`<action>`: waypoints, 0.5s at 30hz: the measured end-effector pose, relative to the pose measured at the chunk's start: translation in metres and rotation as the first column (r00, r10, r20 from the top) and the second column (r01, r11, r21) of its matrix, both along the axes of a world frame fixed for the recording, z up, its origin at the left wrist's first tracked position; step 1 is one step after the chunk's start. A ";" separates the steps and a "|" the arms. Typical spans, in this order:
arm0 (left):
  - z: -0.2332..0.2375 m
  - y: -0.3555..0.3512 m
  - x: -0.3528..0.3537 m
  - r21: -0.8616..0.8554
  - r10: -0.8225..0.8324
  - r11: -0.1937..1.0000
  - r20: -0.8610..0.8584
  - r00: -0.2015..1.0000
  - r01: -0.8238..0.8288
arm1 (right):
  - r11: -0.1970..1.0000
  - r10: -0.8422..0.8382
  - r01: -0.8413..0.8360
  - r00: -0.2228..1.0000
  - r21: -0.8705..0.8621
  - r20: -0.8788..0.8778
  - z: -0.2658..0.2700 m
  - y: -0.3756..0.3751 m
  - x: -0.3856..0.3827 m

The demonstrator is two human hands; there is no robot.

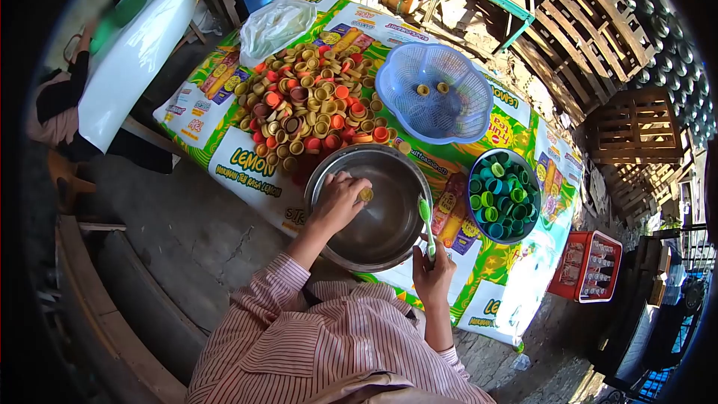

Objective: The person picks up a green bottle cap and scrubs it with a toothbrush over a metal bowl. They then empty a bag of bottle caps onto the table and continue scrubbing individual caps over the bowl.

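Observation:
My left hand (340, 202) reaches over the left part of a steel basin (389, 236) and pinches a yellow cap (366, 194) at its fingertips. At the basin's right edge, my right hand (434, 273) grips a green and white brush (426, 217), held upright with its head by the rim. Beyond the basin lies a heap of yellow and red caps (314, 101). A blue plastic basket (437, 116) behind it holds a yellow cap (443, 88) and another beside it. On the right a bowl (473, 213) is filled with green caps (505, 194).
A clear plastic bag (277, 30) lies at the back left of the covered table (228, 146). Another person's arm and dark sleeve (78, 67) show at far left by a white surface (134, 67). Wooden pallets (591, 22) and a red crate (587, 265) stand to the right.

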State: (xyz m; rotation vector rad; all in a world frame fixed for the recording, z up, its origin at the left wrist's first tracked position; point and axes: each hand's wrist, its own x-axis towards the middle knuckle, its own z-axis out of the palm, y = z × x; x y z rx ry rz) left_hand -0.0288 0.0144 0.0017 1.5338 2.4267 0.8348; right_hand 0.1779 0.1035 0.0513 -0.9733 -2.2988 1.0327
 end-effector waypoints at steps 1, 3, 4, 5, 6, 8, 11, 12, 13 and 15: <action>-0.002 0.000 0.001 0.025 0.029 0.999 -0.021 0.999 -0.029 | 1.000 0.014 -0.014 1.000 -0.004 -0.010 -0.001 0.000 0.000; -0.006 0.000 0.002 0.053 0.064 0.997 -0.040 0.997 -0.062 | 1.000 0.026 -0.026 1.000 -0.006 0.002 -0.004 0.000 0.003; -0.008 0.000 0.002 0.096 0.046 0.994 0.088 0.995 -0.055 | 0.999 0.037 -0.037 0.999 -0.007 0.014 -0.004 0.001 0.004; -0.009 0.001 0.001 0.139 0.022 0.989 0.212 0.977 -0.053 | 0.999 0.041 -0.041 0.999 -0.006 0.013 -0.005 0.001 0.004; -0.009 0.001 0.001 0.141 0.026 0.988 0.209 0.977 -0.057 | 0.998 0.048 -0.048 0.999 -0.036 0.002 -0.004 0.002 0.004; -0.008 0.001 0.000 0.287 -0.061 0.957 0.360 0.931 -0.048 | 0.996 0.058 -0.058 0.998 -0.066 -0.013 -0.003 0.002 0.005; -0.002 -0.002 0.000 0.286 -0.051 0.956 0.381 0.923 -0.065 | 0.994 0.069 -0.071 0.997 -0.082 -0.032 -0.004 0.002 0.005; 0.000 -0.003 0.000 0.288 -0.048 0.955 0.374 0.926 -0.067 | 0.993 0.070 -0.076 0.995 -0.086 -0.075 -0.007 0.001 0.004; 0.002 -0.004 0.002 0.298 -0.022 0.951 0.326 0.945 -0.081 | 0.993 0.069 -0.080 0.991 -0.088 -0.119 -0.008 0.001 0.003; 0.002 -0.005 0.004 0.315 0.005 0.945 0.268 0.963 -0.093 | 0.991 0.085 -0.097 0.989 -0.089 -0.124 -0.009 0.000 0.002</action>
